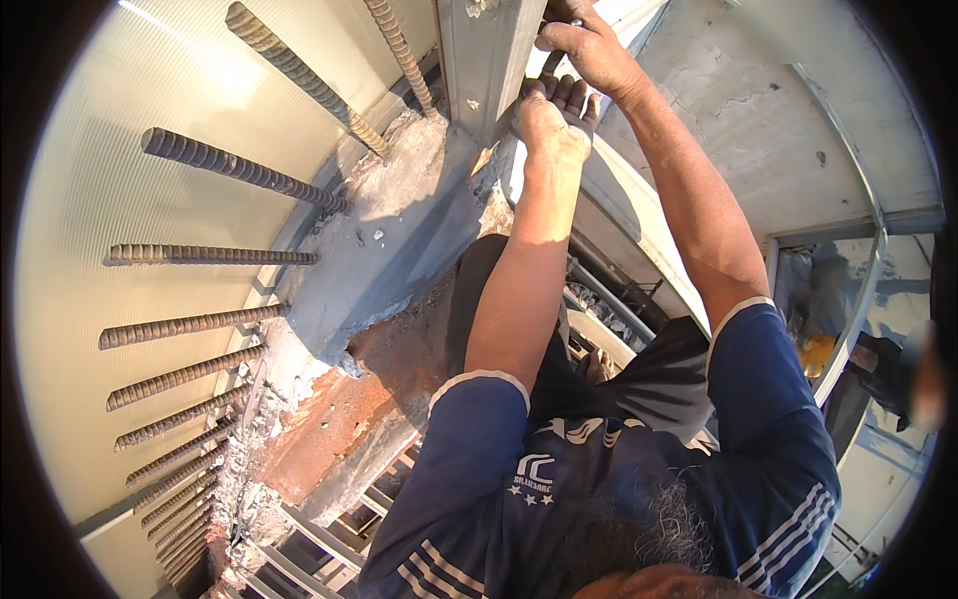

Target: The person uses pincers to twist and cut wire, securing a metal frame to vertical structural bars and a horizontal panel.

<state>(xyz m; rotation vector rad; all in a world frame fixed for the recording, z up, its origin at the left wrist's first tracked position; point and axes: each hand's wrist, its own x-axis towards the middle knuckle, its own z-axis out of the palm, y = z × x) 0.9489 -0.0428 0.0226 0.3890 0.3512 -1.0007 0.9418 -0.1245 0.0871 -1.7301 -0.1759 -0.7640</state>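
My left hand (pixel 555 128) is raised palm up at the top of the view, beside a grey metal post (pixel 487 70). Its fingers are curled in, and what they close on is hidden. Just above it, my right hand (pixel 597 52) is closed around a dark metal tool (pixel 552 62), of which only a short bar-like part shows between the two hands. The tool's kind cannot be made out. Both hands are close against the post's right side, which partly hides the fingertips.
Several ribbed steel bars (pixel 244 173) jut from a rough concrete ledge (pixel 374 235) on the left, in front of a pale corrugated panel (pixel 120 190). Below lies a rusty beam (pixel 349 419). A pale panel (pixel 748 130) and a curved metal edge (pixel 866 290) stand at right.
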